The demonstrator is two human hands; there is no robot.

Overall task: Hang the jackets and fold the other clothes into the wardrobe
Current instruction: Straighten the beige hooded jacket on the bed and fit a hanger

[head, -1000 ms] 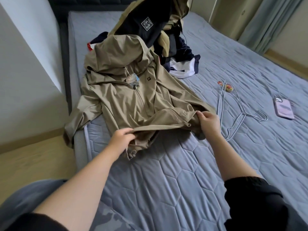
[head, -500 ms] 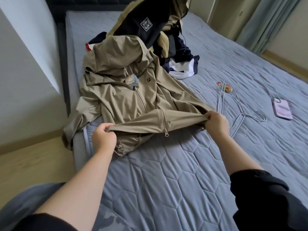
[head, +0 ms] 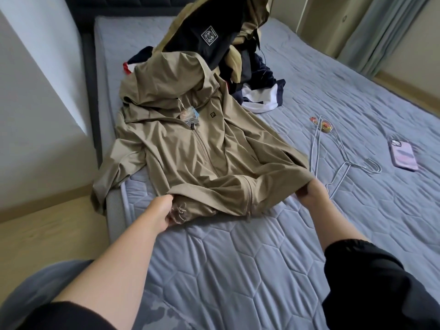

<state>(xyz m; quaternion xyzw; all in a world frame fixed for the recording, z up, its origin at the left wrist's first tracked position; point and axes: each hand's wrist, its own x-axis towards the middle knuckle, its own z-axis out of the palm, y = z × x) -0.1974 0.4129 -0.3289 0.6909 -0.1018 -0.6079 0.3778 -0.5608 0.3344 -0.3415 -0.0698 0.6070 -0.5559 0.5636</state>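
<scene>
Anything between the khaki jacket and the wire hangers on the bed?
Nothing visible. The khaki hooded jacket, gripped at its hem by left hand and right hand, lies right beside the wire hangers, with only bare mattress between.

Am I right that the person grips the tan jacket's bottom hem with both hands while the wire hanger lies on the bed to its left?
Not quite. In the head view both the left hand and right hand do grip the tan jacket at its hem, but the wire hanger lies on the bed to the jacket's right, not its left.
</scene>
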